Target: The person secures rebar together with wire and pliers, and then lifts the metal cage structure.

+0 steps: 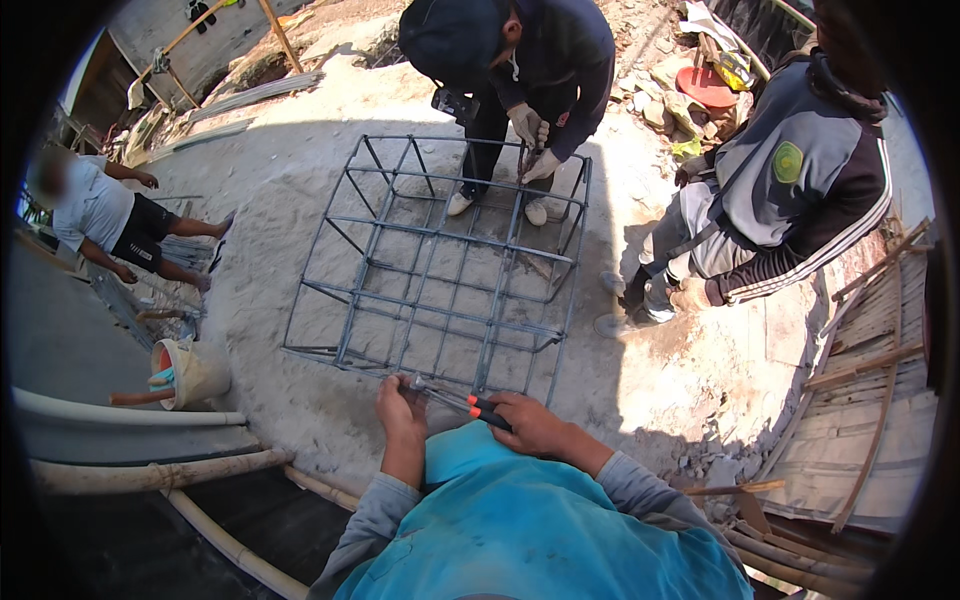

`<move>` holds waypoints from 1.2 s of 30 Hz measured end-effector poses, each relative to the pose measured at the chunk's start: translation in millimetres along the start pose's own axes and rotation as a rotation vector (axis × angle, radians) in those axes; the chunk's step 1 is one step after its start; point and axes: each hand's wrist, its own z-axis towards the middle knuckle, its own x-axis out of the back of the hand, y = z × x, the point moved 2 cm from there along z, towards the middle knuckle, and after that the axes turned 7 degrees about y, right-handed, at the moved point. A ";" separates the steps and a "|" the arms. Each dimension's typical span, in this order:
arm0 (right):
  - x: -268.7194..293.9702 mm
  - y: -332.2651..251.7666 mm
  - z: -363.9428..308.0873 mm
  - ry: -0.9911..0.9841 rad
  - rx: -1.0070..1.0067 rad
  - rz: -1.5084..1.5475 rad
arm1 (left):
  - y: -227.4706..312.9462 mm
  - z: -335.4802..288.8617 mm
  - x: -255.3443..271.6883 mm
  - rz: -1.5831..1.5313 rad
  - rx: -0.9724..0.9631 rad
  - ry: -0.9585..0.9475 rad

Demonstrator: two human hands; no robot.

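Note:
A pair of long-jawed pincers [447,396] with orange-and-black handles is gripped in my right hand [532,426], in front of my blue shirt. Its metal head points left, to the fingertips of my left hand [400,410]. Those fingers are curled closed beside the jaws; whether they hold a wire or the tool's tip is too small to tell. Just beyond both hands is the near edge of a box-shaped rebar cage [437,233] standing on the ground. At its far side a co-worker's gloved hands [535,150] touch the top bars.
One person in a dark jacket [560,50] bends over the cage. Another sits at right in a grey jacket [765,190]; a third is at far left. A white bucket [200,373], bamboo poles [165,475] and wooden boards [865,365] lie around the sandy ground.

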 end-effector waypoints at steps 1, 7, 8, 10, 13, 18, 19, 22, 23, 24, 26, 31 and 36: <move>-0.5 2.7 -0.1 0.000 0.023 -0.011 | -2.5 0.8 -0.6 0.010 0.011 -0.026; -12.4 -3.5 -0.4 -0.008 0.005 0.048 | -11.8 -2.6 0.8 -0.010 0.087 -0.056; -17.1 -2.0 -1.0 -0.016 -0.034 0.067 | -11.0 2.8 5.8 -0.031 0.105 -0.112; -16.2 -2.4 3.6 -0.003 -0.087 0.099 | -5.6 14.7 5.6 -0.071 0.149 -0.232; -20.5 -11.5 9.9 0.029 -0.151 0.134 | 0.5 26.2 -9.9 -0.102 0.213 -0.309; -52.7 -22.5 57.3 0.050 -0.274 0.212 | 39.7 70.6 -19.1 -0.176 0.280 -0.325; -54.4 -31.0 70.0 0.051 -0.313 0.250 | 48.9 84.4 -21.3 -0.182 0.295 -0.320; -74.2 -45.8 95.3 0.199 -0.201 0.231 | 78.6 100.0 -29.8 -0.165 0.266 -0.292; -86.5 -45.2 96.7 0.249 -0.229 0.199 | 83.3 102.9 -31.4 -0.155 0.255 -0.288; -98.9 -41.3 96.1 0.299 -0.259 0.168 | 84.3 105.0 -35.0 -0.169 0.319 -0.324; -104.2 -44.6 108.8 0.379 -0.293 0.119 | 103.4 72.4 -55.3 0.002 0.421 -0.302; -111.8 -79.6 124.3 0.589 -0.316 0.067 | 119.0 90.3 -60.5 0.058 0.523 -0.505; -114.1 -92.6 135.6 0.652 -0.480 0.085 | 137.1 76.1 -79.9 0.074 0.476 -0.380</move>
